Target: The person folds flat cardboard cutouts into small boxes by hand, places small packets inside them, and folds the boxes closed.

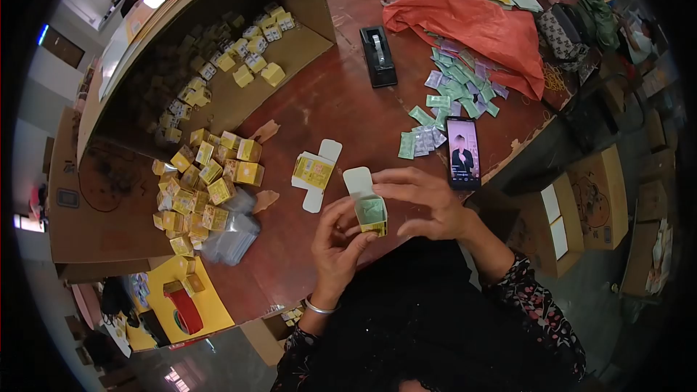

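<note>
One box (375, 229) between left hand (335, 245) and right (430, 202)

We can read no words or numbers; the print on the held box (375, 229), flat carton (314, 171) and phone (463, 149) is too small
</note>
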{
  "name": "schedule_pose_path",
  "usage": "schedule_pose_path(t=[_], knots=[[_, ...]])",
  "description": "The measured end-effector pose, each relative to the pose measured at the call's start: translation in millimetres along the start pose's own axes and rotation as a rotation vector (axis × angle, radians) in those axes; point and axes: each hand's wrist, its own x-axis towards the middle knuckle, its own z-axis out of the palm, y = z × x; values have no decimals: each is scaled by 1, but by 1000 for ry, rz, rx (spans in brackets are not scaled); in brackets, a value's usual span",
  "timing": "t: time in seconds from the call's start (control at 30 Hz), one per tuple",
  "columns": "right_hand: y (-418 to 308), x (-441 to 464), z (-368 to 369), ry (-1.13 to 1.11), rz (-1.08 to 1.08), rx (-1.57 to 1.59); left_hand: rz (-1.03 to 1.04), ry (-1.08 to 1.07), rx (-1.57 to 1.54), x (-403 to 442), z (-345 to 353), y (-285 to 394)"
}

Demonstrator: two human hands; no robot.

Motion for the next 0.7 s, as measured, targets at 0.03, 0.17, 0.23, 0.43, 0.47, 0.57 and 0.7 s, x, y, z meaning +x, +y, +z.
schedule_pose_path(t=[0.03,0.17,0.23,0.43,0.47,0.57,0.7], knots=[[-1,-2,8,25,18,11,4,-9,-19,0,1,-1],[1,-6,28,71,13,51,-36,-76,30,-1,4,5],[2,-5,29,64,-41,-8,-50,-91,-1,-2,4,5],[-1,4,27,151,-189,-290,-60,-97,33,-3,3,6],[0,3,29,147,-195,-246,-40,-108,65,-3,1,5],[-2,0,39,175,-192,-111,-6,-92,62,-2,-1,2],[-4,-5,44,211,-3,68,-10,-21,-78,0,4,0]])
